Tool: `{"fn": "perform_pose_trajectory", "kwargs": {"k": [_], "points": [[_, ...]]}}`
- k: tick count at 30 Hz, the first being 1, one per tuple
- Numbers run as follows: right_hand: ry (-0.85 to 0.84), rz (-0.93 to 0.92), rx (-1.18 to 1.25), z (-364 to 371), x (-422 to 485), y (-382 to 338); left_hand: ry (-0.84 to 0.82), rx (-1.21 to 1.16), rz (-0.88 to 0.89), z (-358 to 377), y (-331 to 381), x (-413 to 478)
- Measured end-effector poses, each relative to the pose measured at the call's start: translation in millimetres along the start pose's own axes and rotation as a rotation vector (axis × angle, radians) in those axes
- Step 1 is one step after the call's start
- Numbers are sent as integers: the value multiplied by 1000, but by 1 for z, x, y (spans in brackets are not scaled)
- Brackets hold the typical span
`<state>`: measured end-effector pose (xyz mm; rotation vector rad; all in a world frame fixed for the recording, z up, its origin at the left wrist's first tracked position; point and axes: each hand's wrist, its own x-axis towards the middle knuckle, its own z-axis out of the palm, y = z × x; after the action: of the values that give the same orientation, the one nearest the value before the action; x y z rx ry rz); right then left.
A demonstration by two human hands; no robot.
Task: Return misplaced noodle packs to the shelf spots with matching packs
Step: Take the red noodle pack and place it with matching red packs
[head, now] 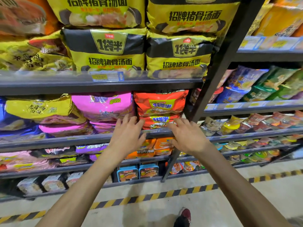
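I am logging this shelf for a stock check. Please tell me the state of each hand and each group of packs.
lower red pack, flat, bottom of its stack.
upper red pack, lying on the lower red pack.
left hand, open, fingers spread, holding nothing.
right hand, open, fingertips at the lower red pack.
pink packs, stacked left of the red ones.
yellow pack, tilted, lying on pink packs.
yellow-black packs, stacked on the upper shelf.
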<state>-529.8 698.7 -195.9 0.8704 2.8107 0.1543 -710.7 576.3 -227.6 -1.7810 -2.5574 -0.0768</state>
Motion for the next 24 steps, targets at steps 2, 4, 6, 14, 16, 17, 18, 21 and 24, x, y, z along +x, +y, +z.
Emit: {"fn": "perform_pose_trajectory", "kwargs": {"k": [2, 4, 6, 14, 16, 17, 18, 21, 24], "points": [[-15, 4, -21, -9, -6, -10, -42, 55, -4, -12, -5, -3], [-7, 1, -18, -20, -10, -18, -53, 70, -16, -25, -9, -9], [-9, -6, -9, -35, -12, -23, -48, 90, -31, -36, -14, -18], [1, -37, 4, -76, -27, -46, -77, 134, -132, -88, -27, -56], [14, -41, 14, -82, -36, -50, -63, 121, -145, -98, -23, -68], [27, -41, 20, -85, -41, -52, -58, 122, -149, -103, -20, -75], [39, -41, 26, -88, -47, -52, -59, 126, -154, -107, -17, -81], [66, -55, 43, -98, -66, -54, -44, 129, -170, -119, -10, -101], [96, -65, 38, -107, -87, -56, -6, 151, -182, -130, -2, -124]]}}
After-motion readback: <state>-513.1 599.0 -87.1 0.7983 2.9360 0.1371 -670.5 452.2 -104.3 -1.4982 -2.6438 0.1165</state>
